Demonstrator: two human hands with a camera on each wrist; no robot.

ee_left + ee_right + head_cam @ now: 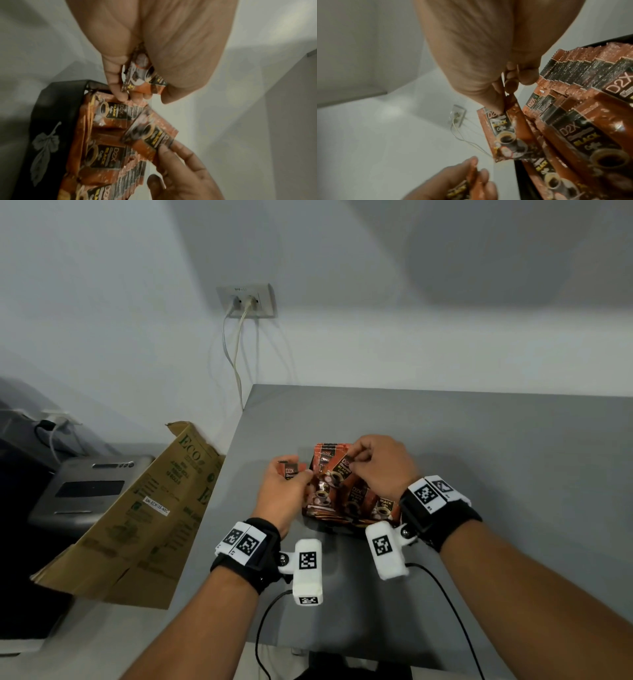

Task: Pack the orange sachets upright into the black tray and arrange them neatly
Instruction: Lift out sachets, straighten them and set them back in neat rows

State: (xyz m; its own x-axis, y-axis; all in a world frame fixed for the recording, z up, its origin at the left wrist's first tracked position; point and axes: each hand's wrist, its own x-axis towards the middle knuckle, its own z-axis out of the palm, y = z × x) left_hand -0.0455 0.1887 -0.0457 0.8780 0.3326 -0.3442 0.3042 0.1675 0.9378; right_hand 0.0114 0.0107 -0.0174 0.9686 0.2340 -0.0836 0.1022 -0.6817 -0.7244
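A black tray (48, 135) with a leaf print stands on the grey table (479, 457), packed with several upright orange sachets (329, 501) in rows. My right hand (356, 460) hovers over the tray's far side and pinches one orange sachet (501, 135) by its top edge; it hangs tilted above the packed rows. My left hand (294, 474) is just left of the tray, its fingers curled round a held sachet (144, 75), maybe more than one. In the head view the tray itself is mostly hidden by the sachets and the wrist cameras.
A brown cardboard box flap (137, 508) leans at the table's left edge, with a grey device (85, 487) beyond it. A wall socket (248, 301) with cables sits behind. Black cables (445, 604) trail from my wrists over the table's near edge.
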